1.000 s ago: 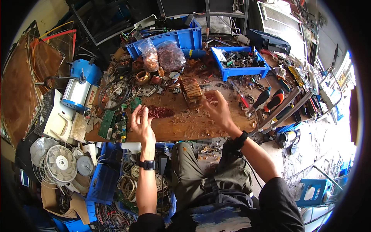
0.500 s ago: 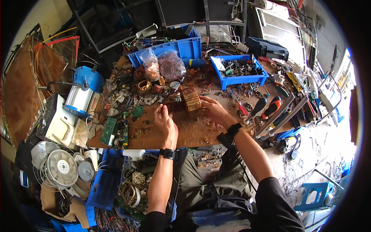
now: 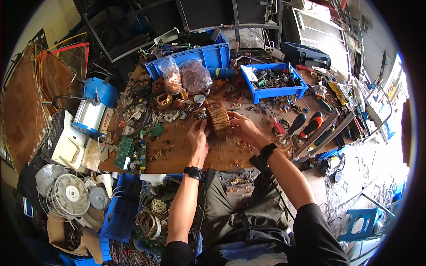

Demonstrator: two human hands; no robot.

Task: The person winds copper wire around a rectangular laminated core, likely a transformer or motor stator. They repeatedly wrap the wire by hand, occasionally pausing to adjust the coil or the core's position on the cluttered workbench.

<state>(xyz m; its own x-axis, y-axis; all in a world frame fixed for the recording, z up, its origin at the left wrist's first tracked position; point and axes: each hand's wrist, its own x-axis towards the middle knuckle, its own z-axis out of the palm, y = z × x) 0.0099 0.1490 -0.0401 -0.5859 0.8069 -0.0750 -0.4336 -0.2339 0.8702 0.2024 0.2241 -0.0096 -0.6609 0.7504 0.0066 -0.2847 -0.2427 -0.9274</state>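
Observation:
A brown, ridged block of stacked copper-coloured windings (image 3: 218, 118) lies on the wooden workbench (image 3: 177, 155). My left hand (image 3: 198, 138) rests against its left side with fingers spread. On the block's right side, my right hand (image 3: 244, 128) has its fingers curled against the lower right edge. Both wrists wear black watches. Copper scraps lie scattered on the wood around the block.
Blue bins (image 3: 275, 82) with parts and two bags of copper wire (image 3: 186, 75) stand behind. Screwdrivers with red and black handles (image 3: 306, 126) lie right. A blue and silver motor (image 3: 91, 113), circuit boards (image 3: 128, 153) and fan grilles (image 3: 66, 193) crowd the left.
Both hands have moved forward and closed in on the winding block; one second ago the left hand was lower left over the bench and the right hand further right.

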